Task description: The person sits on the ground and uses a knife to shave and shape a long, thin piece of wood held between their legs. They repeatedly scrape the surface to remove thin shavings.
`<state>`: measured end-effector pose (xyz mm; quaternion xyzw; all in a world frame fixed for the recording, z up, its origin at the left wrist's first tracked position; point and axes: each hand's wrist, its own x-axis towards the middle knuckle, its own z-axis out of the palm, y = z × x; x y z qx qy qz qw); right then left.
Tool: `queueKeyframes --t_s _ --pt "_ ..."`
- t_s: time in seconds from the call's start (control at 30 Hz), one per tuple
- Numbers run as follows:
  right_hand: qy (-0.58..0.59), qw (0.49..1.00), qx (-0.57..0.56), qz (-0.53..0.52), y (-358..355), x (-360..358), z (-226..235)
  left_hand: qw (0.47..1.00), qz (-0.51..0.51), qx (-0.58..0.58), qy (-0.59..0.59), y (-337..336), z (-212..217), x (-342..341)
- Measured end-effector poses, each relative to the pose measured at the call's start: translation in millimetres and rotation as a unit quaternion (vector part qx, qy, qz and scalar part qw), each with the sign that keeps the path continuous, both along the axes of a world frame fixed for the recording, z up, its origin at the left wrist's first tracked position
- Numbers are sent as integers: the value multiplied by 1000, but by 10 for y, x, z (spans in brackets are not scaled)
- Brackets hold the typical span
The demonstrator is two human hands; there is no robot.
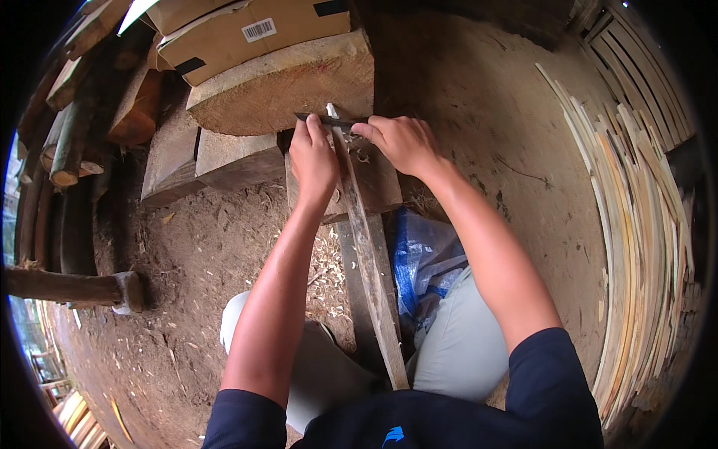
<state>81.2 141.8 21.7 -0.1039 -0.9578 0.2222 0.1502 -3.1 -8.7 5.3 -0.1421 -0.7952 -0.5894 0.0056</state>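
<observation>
While both hands grip the ends of a dark two-handled blade [329,120] laid across a long wooden slat [366,247], the main hazard is a slip. The left hand [313,159] has its fingers curled shut round the handle on its side, and the right hand [400,142] closes likewise on the other end, the slat running between them and back toward the person's lap. If the edge catches in the grain and then frees suddenly, I judge it could jump toward the knees just behind the knuckles, or the slat could skid off the wooden block [366,176] under the fingers. Beyond the fingertips, a cardboard box [247,34] sits on a thick log round [284,86]; its contents are hidden. A blue plastic bag [422,258] lies crumpled below the right wrist, contents unclear.
</observation>
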Motion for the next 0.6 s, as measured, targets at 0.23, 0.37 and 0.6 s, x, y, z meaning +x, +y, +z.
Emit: queueKeyframes --t_s 0.23,0.37,0.6 --pt "51 996 65 -19 -33 -198 -78 1000 9 17 9 36 -2 -164" --pt "44 998 38 -8 3 -210 -77 999 1 23 32 22 -33 -203" --pt "-19 999 4 33 129 -118 -3 999 13 30 -10 -35 52 54"
